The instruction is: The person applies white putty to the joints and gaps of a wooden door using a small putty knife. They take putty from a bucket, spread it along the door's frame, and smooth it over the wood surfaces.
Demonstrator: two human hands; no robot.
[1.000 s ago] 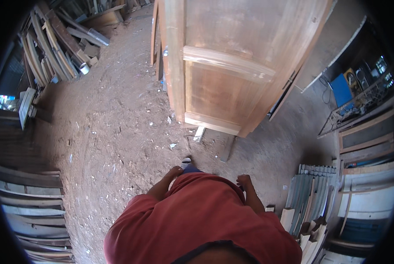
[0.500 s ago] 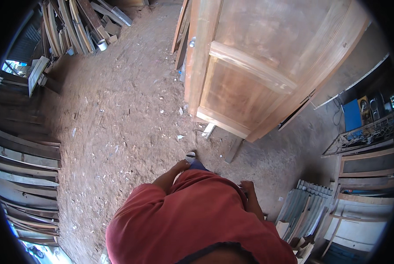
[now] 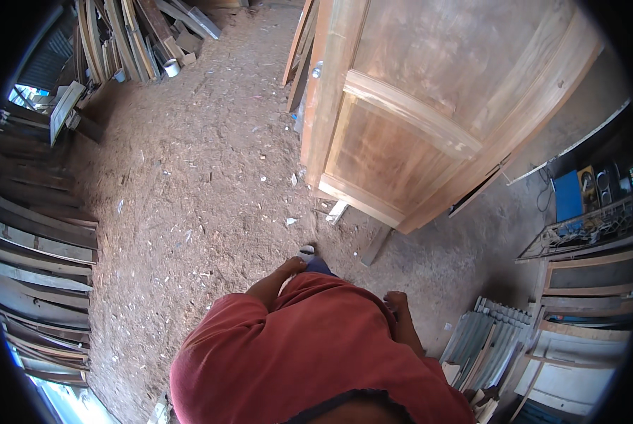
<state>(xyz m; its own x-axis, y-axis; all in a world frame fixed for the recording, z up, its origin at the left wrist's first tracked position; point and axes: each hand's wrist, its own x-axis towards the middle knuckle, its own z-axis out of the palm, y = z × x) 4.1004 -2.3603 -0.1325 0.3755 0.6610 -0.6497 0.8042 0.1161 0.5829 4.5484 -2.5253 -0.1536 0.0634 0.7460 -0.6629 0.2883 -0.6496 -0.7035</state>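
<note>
My left hand (image 3: 294, 266) hangs low in front of my body, beside my blue-clad leg and close to a pale shoe (image 3: 307, 250). Its fingers are too small and turned away to show whether they are closed. On the other side, my right hand (image 3: 397, 302) hangs near my hip, its back toward view and its fingers mostly hidden. Nothing is visibly held in either hand. A panelled wooden door (image 3: 415, 141) stands ahead and to the right, tilted, above short wooden blocks (image 3: 337, 212). A round metal knob (image 3: 317, 71) sits near its left edge. Both hands are apart from it.
Wood chips litter the dirt floor (image 3: 189, 212). Long boards (image 3: 118, 42) lean at the far left beside a white pot (image 3: 171, 68). Stacked curved planks (image 3: 40, 283) line the left side. Corrugated sheets (image 3: 472, 339) and framed panels (image 3: 588, 275) stand at the right.
The door and surroundings have shifted slightly to the right in view. Both hands stay in almost the same places beside my body.
</note>
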